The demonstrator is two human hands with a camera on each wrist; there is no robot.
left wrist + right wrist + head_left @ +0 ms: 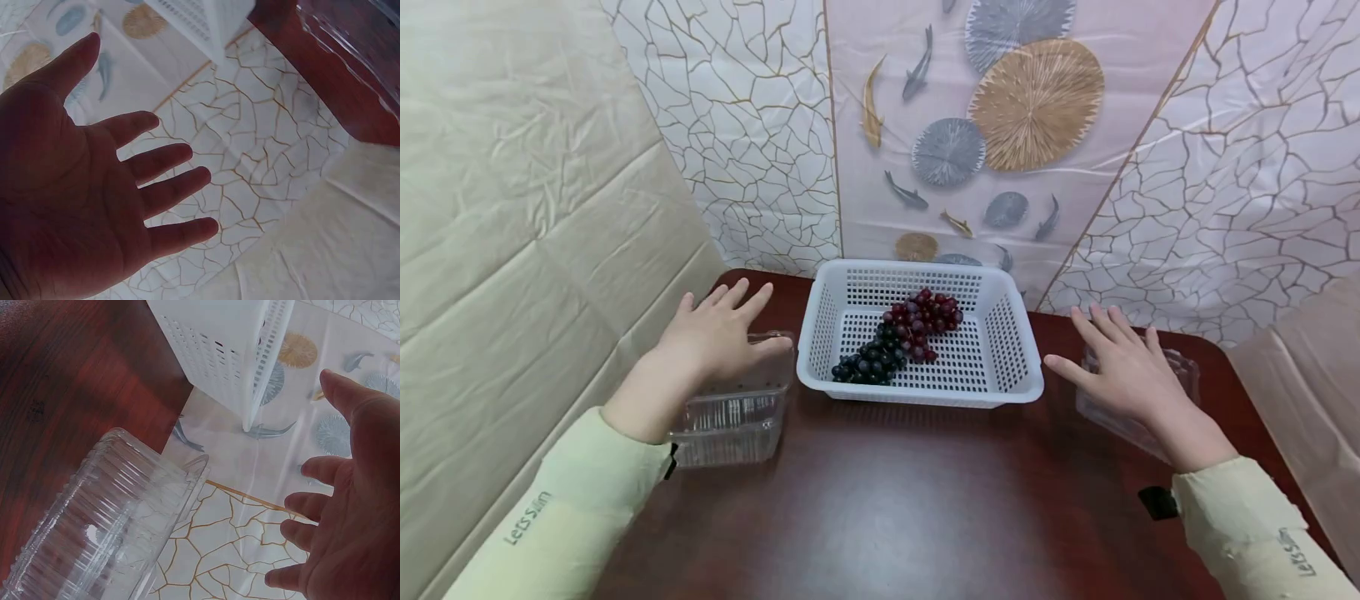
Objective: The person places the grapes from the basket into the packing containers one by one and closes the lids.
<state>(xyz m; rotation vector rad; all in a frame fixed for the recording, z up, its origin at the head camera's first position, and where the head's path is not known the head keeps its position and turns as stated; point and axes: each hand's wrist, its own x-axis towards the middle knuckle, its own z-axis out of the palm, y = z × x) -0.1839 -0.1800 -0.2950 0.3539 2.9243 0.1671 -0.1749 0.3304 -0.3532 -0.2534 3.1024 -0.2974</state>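
The left hand (711, 333), spread and empty, hovers over a clear box (730, 429). Beside it, a white basket (917, 397) holds dark grapes (871, 362) and red grapes (923, 321), which rough pinching might shed; the right hand (1123, 371), likewise splayed, hovers near a ribbed container (94, 531).

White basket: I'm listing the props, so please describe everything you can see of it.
The white basket looks like plastic: rectangular with rounded corners, a smooth rim, and outward-sloping walls and a floor pierced by many small openings. It sits upright, open at the top, toward the far edge of the dark reddish-brown table. Black grapes and red grapes lie on its floor. Neither the left hand nor the right hand touches it.
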